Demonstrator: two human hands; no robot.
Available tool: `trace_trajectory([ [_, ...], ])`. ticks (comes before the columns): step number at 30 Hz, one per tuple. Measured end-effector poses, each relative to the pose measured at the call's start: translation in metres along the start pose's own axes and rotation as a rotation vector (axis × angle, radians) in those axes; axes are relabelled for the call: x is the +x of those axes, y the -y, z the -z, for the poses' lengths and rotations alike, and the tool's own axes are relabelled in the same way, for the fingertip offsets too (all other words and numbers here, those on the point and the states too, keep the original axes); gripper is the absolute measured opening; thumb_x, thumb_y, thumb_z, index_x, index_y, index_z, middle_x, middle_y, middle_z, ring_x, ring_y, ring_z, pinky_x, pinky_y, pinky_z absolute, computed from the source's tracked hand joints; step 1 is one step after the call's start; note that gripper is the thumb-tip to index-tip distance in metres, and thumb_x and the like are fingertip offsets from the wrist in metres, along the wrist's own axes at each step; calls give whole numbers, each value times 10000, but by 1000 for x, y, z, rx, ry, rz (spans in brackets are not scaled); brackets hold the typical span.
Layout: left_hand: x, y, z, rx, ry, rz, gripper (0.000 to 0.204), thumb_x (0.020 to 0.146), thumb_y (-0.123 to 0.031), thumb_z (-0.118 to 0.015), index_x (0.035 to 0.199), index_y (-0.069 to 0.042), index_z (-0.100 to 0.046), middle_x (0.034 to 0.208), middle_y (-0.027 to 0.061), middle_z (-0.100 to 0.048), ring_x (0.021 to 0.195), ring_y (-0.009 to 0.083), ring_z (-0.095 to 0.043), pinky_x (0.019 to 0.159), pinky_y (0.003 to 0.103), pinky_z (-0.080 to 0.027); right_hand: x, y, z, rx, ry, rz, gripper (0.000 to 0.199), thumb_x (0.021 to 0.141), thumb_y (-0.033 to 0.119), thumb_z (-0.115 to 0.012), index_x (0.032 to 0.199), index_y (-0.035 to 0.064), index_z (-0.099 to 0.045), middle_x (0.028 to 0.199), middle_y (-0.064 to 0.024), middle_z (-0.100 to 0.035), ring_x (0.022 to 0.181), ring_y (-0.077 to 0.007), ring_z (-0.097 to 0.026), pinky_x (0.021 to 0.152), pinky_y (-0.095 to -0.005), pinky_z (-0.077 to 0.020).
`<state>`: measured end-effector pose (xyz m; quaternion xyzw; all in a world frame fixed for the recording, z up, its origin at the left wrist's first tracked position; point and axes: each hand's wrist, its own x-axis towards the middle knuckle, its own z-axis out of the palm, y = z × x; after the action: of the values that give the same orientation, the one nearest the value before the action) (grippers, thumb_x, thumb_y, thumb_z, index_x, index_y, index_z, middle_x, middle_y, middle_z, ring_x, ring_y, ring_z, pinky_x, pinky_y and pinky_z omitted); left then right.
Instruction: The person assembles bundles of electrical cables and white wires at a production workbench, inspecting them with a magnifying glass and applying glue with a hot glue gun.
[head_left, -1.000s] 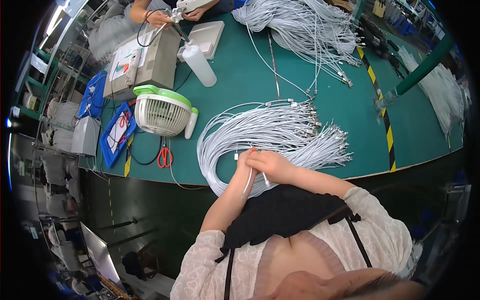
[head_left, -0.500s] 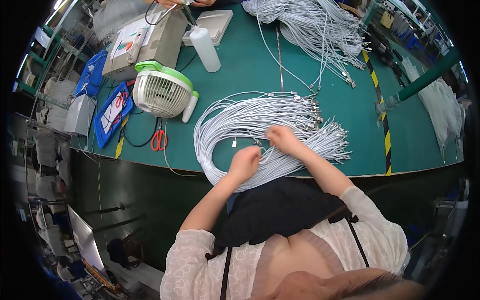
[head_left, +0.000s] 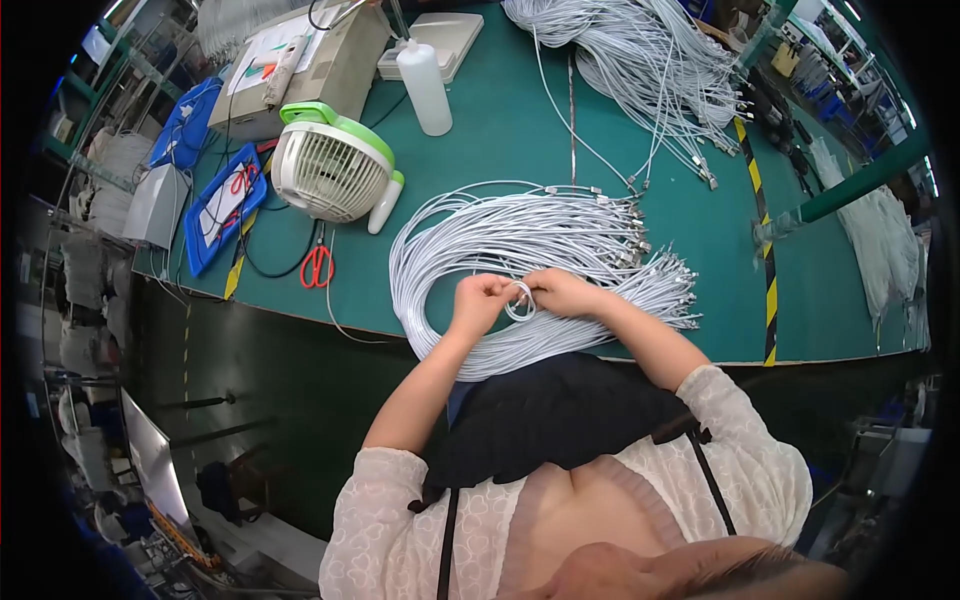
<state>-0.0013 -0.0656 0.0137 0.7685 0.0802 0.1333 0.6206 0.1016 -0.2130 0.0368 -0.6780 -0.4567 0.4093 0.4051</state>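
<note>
A large bundle of white cables (head_left: pixel 440 235) curves in a U across the near part of the green table, its metal connector ends fanned out to the right. Over the middle of the U, my left hand (head_left: pixel 484 302) and my right hand (head_left: pixel 560 293) meet with fingers pinched. Between them is a small loop of white cable (head_left: pixel 520 308), gripped from both sides. The exact ends in my fingertips are too small to make out.
A white and green fan (head_left: pixel 335 165), red-handled scissors (head_left: pixel 317 266) and a blue tray (head_left: pixel 205 240) lie to the left. Behind stand a white bottle (head_left: pixel 425 88) and a beige box (head_left: pixel 345 75). More white cables (head_left: pixel 640 70) are heaped at the far right, near a green post (head_left: pixel 850 190).
My hands have come together over the bundle, the left moving up and right. A small cable loop now shows between them. The view has shifted slightly.
</note>
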Motion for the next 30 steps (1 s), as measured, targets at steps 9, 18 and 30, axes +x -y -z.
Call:
trace_trajectory([
  [9,12,7,5,-368,135,531,294,710,26,-626,522,-68,-421,639,63,-593,528,79,-503,473,208,-398,-14,20,-21,-349,-361,-34,352,725,11,-498,1071,66,-463,805,-131,-560,637,-280,-549,579,-358,-447],
  [18,21,8,14,-460,283,575,297,730,27,-600,529,-85,-412,684,65,-608,579,86,-535,506,210,-421,-4,10,-22,-803,-484,360,234,725,63,-534,955,40,-503,871,-123,-551,624,-269,-569,559,-338,-471],
  [30,-68,-42,60,537,-342,1,341,674,-106,-652,986,1,-569,1076,154,-555,1007,296,-527,876,344,-403,-59,25,4,-649,-497,222,823,590,216,-750,1259,21,-313,1234,-190,-394,1105,-299,-429,916,-420,-336],
])
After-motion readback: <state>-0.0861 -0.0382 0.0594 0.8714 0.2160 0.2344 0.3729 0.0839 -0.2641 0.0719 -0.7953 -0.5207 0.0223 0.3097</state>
